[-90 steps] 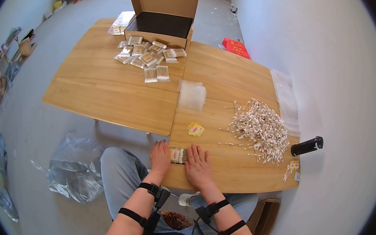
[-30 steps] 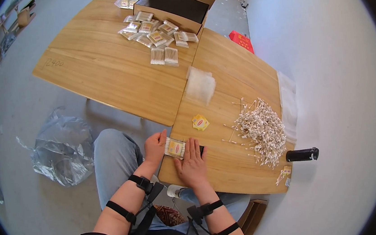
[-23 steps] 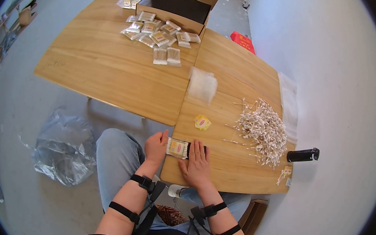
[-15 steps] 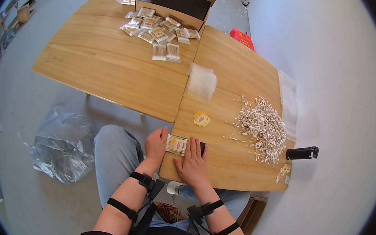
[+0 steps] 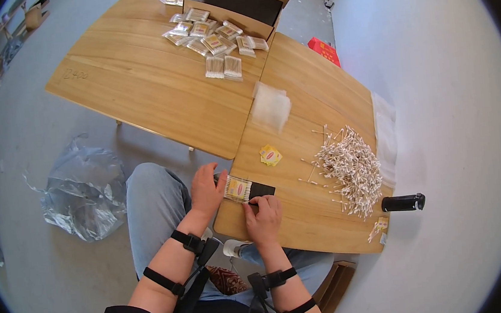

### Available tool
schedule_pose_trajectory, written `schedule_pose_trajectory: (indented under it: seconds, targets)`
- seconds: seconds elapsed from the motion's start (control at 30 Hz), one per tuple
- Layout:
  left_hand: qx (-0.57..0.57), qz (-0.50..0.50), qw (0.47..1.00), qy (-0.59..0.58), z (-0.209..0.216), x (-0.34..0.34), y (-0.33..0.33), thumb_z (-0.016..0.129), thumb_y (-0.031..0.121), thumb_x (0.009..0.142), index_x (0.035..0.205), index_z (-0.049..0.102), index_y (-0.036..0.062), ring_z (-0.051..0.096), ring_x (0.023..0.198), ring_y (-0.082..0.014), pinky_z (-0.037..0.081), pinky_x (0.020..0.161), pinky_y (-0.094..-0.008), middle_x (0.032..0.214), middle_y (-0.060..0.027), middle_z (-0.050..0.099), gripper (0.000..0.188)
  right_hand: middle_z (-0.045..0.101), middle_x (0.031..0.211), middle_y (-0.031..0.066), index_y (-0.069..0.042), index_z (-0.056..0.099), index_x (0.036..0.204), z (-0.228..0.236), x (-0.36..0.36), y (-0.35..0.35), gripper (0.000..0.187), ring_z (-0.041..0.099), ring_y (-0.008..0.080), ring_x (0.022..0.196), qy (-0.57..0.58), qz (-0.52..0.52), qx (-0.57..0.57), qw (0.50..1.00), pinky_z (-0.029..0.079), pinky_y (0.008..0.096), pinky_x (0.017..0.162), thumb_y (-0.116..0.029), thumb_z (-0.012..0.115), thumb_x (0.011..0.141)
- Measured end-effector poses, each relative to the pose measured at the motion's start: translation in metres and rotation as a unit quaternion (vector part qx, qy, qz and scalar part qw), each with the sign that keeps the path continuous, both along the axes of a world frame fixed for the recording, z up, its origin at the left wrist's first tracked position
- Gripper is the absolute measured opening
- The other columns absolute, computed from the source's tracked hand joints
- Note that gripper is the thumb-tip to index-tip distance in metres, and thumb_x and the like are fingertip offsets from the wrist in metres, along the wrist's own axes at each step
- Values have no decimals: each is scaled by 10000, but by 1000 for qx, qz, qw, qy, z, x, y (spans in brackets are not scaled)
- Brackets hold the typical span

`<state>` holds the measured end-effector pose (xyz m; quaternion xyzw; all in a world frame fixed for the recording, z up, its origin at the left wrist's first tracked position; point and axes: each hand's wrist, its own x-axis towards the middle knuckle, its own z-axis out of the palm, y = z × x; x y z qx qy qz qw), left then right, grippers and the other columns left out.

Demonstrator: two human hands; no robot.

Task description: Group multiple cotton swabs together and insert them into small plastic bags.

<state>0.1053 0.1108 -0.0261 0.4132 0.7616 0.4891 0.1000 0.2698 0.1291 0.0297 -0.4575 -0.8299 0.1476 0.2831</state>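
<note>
Left hand bends its fingers round the pack's left end, right hand curls at the lower right corner (pinching or just touching, can't tell); pack's by the table's near edge; best keep it flat, press lightly; the right hand, spread flat earlier, now bares the black pad.

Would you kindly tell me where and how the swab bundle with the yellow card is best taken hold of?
Probably by its near and far edges, from above, with a light pinch. The swab bundle lies flat, yellow card upward; the left hand is at its left end, the right hand at its near right corner.
</note>
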Motion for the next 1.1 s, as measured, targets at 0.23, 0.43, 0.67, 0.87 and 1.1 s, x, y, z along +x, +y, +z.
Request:
schedule_pose_trajectory:
  seconds: [0.23, 0.43, 0.67, 0.87, 1.1]
  targets:
    - [-88, -63, 986, 126, 5, 6, -10, 654, 448, 838, 1295, 468, 3, 438, 1225, -404, 341, 1032, -500, 1300, -225, 486, 665, 555, 821, 102, -77, 615, 793, -2, -2, -4, 175, 542, 312, 828, -19, -40, -29, 999, 434, 408, 729, -146, 757, 716]
    - [-125, -71, 978, 149, 10, 13, -12, 602, 550, 842, 1356, 431, 14, 340, 1330, -398, 241, 1099, -553, 1390, -229, 412, 762, 571, 793, 102, -59, 637, 763, -2, -9, -8, 173, 563, 304, 801, -24, -72, -64, 995, 451, 401, 711, -174, 761, 727]
    - [-150, -67, 974, 159, 3, 17, -11, 577, 577, 850, 1386, 406, 27, 313, 1355, -384, 219, 1106, -566, 1426, -218, 379, 787, 573, 814, 88, -89, 644, 759, -7, -12, -9, 166, 564, 302, 836, -43, -109, -87, 989, 454, 405, 728, -179, 774, 708]
    - [-180, -90, 969, 140, 3, 16, -11, 530, 598, 867, 1441, 349, 36, 266, 1396, -378, 164, 1130, -564, 1494, -215, 308, 823, 580, 813, 92, -83, 655, 745, -5, -14, -7, 147, 569, 300, 843, -30, -138, -145, 979, 456, 404, 737, -167, 772, 711]
    - [-185, -99, 968, 139, 8, 15, -11, 505, 583, 889, 1447, 341, 36, 252, 1406, -371, 138, 1138, -560, 1505, -211, 295, 799, 581, 790, 95, -72, 655, 744, -7, -14, -7, 133, 571, 303, 823, -5, -144, -156, 977, 456, 403, 734, -147, 762, 718]
